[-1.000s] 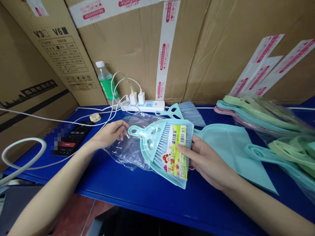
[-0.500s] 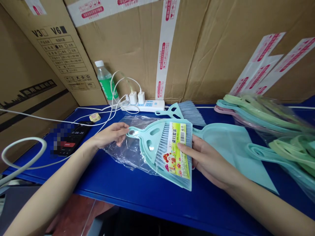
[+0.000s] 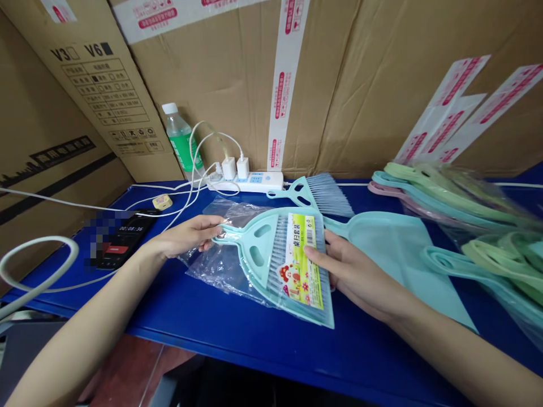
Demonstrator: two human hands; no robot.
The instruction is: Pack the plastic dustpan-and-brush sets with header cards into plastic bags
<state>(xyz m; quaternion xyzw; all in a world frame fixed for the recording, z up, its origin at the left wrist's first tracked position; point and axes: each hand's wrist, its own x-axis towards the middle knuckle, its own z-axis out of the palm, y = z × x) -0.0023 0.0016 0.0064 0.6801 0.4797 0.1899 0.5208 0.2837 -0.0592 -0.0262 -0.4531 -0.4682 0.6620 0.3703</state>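
Observation:
A mint-green dustpan (image 3: pixel 271 297) with a matching hand brush (image 3: pixel 259 254) nested in it is held between my two hands over the table. My left hand (image 3: pixel 195 233) pinches both handle ends at the left. At the wide right end my right hand (image 3: pixel 345 265) grips the dustpan's edge, its thumb resting on a printed label card (image 3: pixel 303 260) that lies over the bristles. The fingers behind the pan are hidden. Underneath, a crumpled clear plastic bag (image 3: pixel 220 277) lies on the table, partly covered by the dustpan.
Behind lie a loose brush (image 3: pixel 326 195) and another dustpan (image 3: pixel 390 237). Bagged dustpan sets (image 3: pixel 458 192) pile up at right. A power strip (image 3: pixel 263 181) with chargers, a bottle (image 3: pixel 182 141), a phone (image 3: pixel 127 237) and cables occupy the blue table's (image 3: pixel 190 322) left and back. Cardboard (image 3: pixel 237 79) stands behind.
The nested handles have shifted slightly left and down with my left hand. The label card sits a little farther left. Both hands keep their hold.

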